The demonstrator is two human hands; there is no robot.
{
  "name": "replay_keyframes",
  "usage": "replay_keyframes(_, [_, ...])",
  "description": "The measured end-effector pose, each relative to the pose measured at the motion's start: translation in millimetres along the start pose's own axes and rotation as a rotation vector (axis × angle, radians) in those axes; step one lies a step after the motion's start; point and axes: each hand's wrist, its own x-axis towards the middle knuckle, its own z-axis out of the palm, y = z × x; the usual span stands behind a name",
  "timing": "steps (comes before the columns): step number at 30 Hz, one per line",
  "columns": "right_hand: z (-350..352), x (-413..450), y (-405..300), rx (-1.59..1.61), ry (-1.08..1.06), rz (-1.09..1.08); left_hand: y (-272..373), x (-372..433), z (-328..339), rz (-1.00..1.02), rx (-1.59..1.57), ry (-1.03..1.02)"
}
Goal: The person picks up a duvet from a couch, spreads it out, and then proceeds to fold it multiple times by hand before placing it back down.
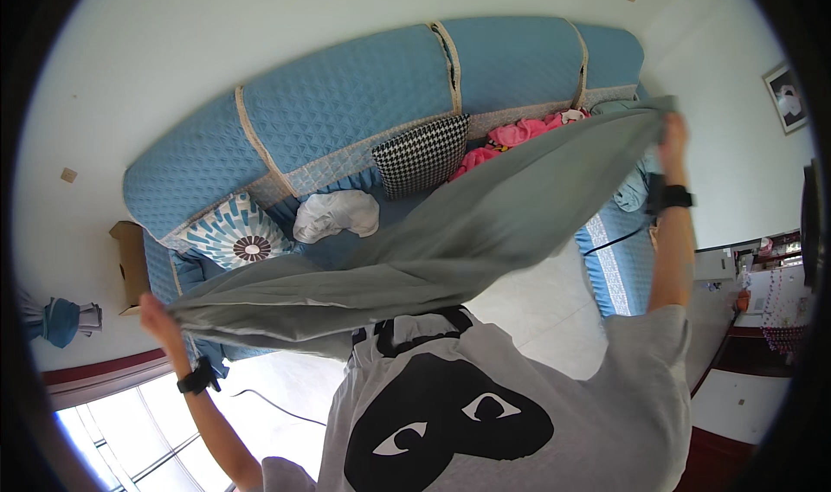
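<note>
A large grey-green cloth (415, 258) is stretched wide in front of my chest, blurred in its middle. My left hand (161, 323), low at the left, grips one end of it. My right hand (673, 135) holds the other end, raised at the upper right. Black bands circle both wrists. Behind the cloth stands a sofa with quilted blue covers (344, 96). On its seat are a patterned cushion (237, 232), a crumpled white cloth (334, 214), a houndstooth cushion (422, 154) and pink fabric (519, 132), partly hidden by the cloth.
More grey-green fabric (630, 190) lies on the sofa's right end, beyond my right wrist. A cardboard box (130, 268) stands by the left end. A black cable (279, 404) runs over the pale floor. A tied curtain (62, 323) hangs at the far left.
</note>
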Motion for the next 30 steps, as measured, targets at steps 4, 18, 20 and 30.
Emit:
replay_keyframes(4, [-111.9, 30.1, 9.1, 0.633, 0.473, 0.622, 20.4, -26.8, -69.8, -0.039, 0.161, 0.164])
replay_keyframes(18, [150.4, -299.2, -238.4, 1.728, 0.061, 1.571, 139.0, -148.9, 44.1, 0.169, -0.115, -0.486])
replay_keyframes(20, [180.9, -320.1, -212.4, 1.180, -0.204, 1.838, 163.9, -147.0, 49.8, 0.246, -0.133, -0.525])
replay_keyframes(30, [213.2, -490.0, -237.3, 0.722, -0.995, 2.105, 186.5, -152.2, 32.2, 0.261, -0.081, -0.426])
